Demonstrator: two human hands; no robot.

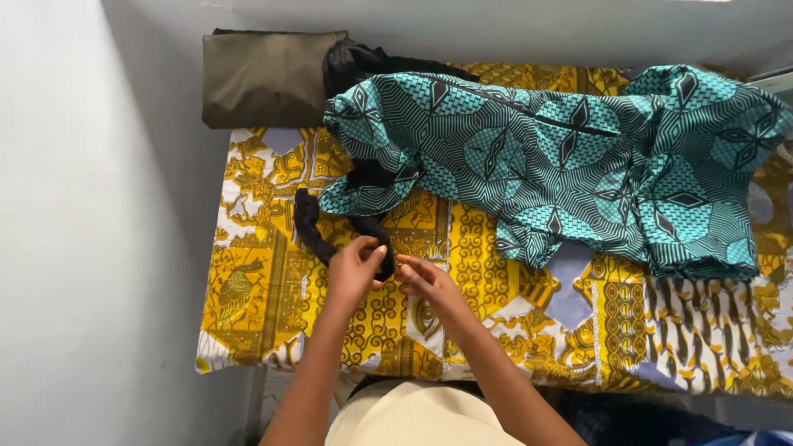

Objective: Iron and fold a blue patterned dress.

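Both forearms reach up from the bottom edge of the view and meet over the yellow patterned cloth that covers the worktop. The left hand is curled, fingers bent inward, thumb and fingertips pinched on the lower end of a black strip of fabric. The right hand sits just beside it, fingers loosely bent and pointing toward the left hand; its fingertips are at the same end of the strip, but whether they actually grip it cannot be told from here.

The black strip lies on the yellow cloth, curving: from the hands it runs up and away, bends near the left hand, then goes up toward the teal garment, where its far end passes under the garment's near sleeve. Its long axis runs roughly away from the person, tilted to the left.

The teal garment, printed with dark diamond shapes, is spread crumpled across the far and right part of the yellow cloth, well beyond the hands. More black fabric shows at the garment's far left edge. Left of that, beyond the yellow cloth's far corner, lies a folded olive-brown cloth. A pale wall flanks the yellow cloth's left side
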